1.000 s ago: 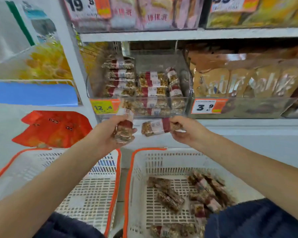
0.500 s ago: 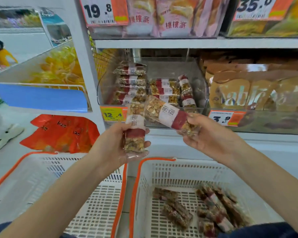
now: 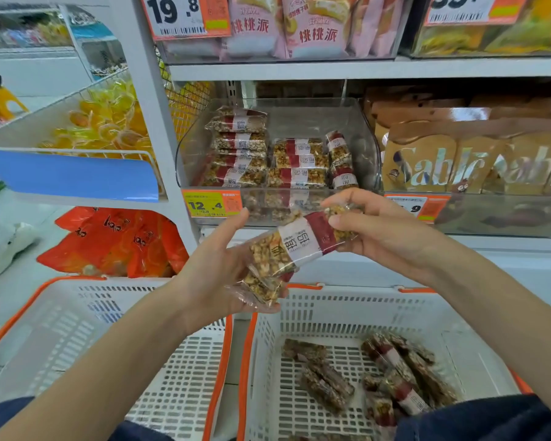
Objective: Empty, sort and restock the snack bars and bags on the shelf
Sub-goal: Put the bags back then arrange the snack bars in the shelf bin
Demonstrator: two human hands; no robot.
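Note:
Clear-wrapped nut bars with a red and white band are the goods here. My left hand (image 3: 210,268) cradles one nut bar (image 3: 263,289) in its palm, fingers curled under it. A second nut bar (image 3: 299,243) lies slanted across the first; my right hand (image 3: 385,230) pinches its right end. Behind my hands, a clear shelf bin (image 3: 366,144) holds neat stacks of the same bars (image 3: 296,163). Below, the right white basket (image 3: 347,300) contains several loose bars (image 3: 395,367).
A left white basket (image 3: 77,313) with orange trim stands beside the right one. Brown Sablé bags (image 3: 458,163) fill the bin to the right, and pink pie packs (image 3: 315,27) sit on the shelf above. Orange bags (image 3: 115,243) lie at lower left. A price tag (image 3: 207,205) reads 12.4.
My right hand has brought its bar down and left onto the bar in my left hand. The two bars, held apart before, now overlap.

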